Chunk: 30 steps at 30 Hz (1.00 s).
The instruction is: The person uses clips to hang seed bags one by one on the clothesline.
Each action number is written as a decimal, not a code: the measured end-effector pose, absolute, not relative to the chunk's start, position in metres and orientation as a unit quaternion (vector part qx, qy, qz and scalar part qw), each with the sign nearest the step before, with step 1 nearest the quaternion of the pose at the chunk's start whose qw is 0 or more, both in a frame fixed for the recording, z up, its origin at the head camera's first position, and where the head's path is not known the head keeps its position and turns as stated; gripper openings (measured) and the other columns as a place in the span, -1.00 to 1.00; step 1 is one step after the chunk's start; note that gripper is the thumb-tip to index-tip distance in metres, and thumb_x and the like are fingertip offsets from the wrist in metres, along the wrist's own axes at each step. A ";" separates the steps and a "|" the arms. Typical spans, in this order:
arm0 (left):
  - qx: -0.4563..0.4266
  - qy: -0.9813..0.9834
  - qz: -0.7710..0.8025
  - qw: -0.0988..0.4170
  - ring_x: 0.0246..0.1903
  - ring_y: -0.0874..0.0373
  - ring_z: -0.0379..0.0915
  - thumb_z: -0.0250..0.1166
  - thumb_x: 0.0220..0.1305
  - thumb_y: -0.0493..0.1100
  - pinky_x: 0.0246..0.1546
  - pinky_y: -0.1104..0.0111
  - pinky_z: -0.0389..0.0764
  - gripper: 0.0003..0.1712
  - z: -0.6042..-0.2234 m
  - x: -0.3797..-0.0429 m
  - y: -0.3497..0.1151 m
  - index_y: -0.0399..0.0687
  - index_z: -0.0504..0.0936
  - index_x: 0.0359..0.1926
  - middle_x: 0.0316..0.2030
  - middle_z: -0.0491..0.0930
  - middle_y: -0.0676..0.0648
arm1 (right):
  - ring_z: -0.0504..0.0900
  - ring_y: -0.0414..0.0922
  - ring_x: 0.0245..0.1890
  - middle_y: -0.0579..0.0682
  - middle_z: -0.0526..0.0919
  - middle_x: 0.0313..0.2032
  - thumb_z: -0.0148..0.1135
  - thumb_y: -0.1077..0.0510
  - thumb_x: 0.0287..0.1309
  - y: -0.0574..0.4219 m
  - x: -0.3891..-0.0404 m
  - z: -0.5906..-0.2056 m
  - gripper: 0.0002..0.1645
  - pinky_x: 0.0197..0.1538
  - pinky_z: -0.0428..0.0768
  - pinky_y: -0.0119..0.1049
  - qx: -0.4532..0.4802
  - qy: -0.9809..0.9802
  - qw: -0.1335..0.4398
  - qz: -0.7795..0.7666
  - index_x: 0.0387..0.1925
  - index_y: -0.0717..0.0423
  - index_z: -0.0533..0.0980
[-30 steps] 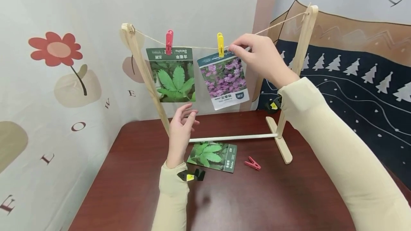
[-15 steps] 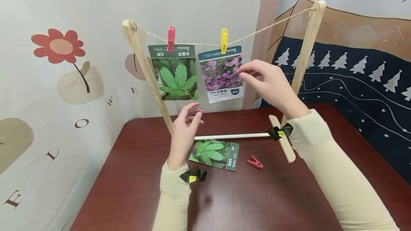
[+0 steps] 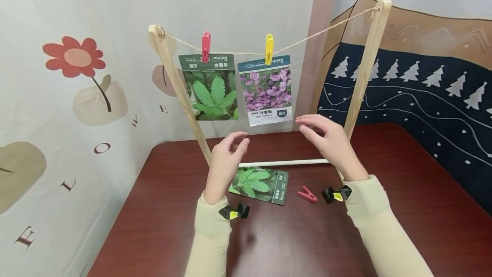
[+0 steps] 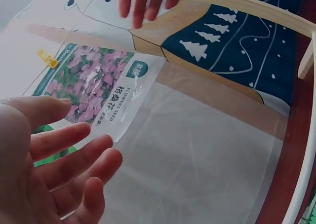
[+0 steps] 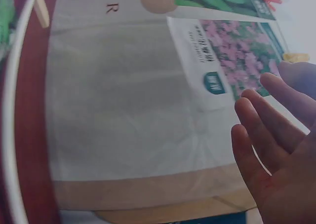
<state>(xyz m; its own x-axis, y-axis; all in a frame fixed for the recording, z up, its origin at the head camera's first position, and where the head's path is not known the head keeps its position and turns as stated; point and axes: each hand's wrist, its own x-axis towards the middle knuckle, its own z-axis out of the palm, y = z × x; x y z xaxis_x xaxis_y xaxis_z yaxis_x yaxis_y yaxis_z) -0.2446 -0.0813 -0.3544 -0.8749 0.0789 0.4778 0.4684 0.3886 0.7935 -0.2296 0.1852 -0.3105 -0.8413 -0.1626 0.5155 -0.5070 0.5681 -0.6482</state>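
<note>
Flat green pkt (image 3: pixel 265 186) lies nr side of white bar (image 3: pixel 284 163), long axis roughly along it; L hand (image 3: pixel 226 161) closer than R hand (image 3: pixel 333 145), both empty, fingers loosely bent.

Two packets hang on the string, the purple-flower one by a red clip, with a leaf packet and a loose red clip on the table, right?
No: the head view shows the purple-flower packet hanging by a yellow clip. The rest holds: a hanging leaf packet shares the string; another leaf packet and the loose red clip lie on the table.
</note>
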 end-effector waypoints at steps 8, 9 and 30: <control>-0.160 -0.840 -0.486 0.181 -0.35 0.27 0.45 0.11 0.16 0.21 -0.23 0.27 0.36 -0.74 -0.359 -0.245 -0.090 0.32 0.59 -0.22 -0.55 0.57 0.24 | 0.44 -0.29 -0.10 -0.19 0.51 -0.08 0.07 -0.18 0.12 0.184 -0.220 -0.349 -0.60 -0.03 0.44 -0.16 0.148 -0.860 0.162 0.460 0.00 -0.25 0.45; -0.157 -0.843 -0.482 0.178 -0.31 0.27 0.41 0.11 0.16 0.22 -0.18 0.27 0.32 -0.75 -0.360 -0.245 -0.091 0.35 0.59 -0.23 -0.58 0.56 0.25 | 0.43 -0.27 -0.09 -0.17 0.51 -0.07 0.07 -0.18 0.13 0.184 -0.219 -0.352 -0.59 -0.03 0.44 -0.14 0.142 -0.861 0.160 0.462 0.01 -0.23 0.45; -0.154 -0.867 -0.455 0.131 -0.34 0.23 0.40 0.10 0.20 0.14 -0.38 0.32 0.42 -0.76 -0.372 -0.240 -0.106 0.28 0.55 -0.16 -0.47 0.54 0.11 | 0.47 -0.16 -0.11 -0.10 0.51 -0.06 0.05 -0.20 0.13 0.218 -0.207 -0.393 -0.51 -0.15 0.48 -0.24 0.079 -0.875 0.086 0.470 0.07 -0.15 0.41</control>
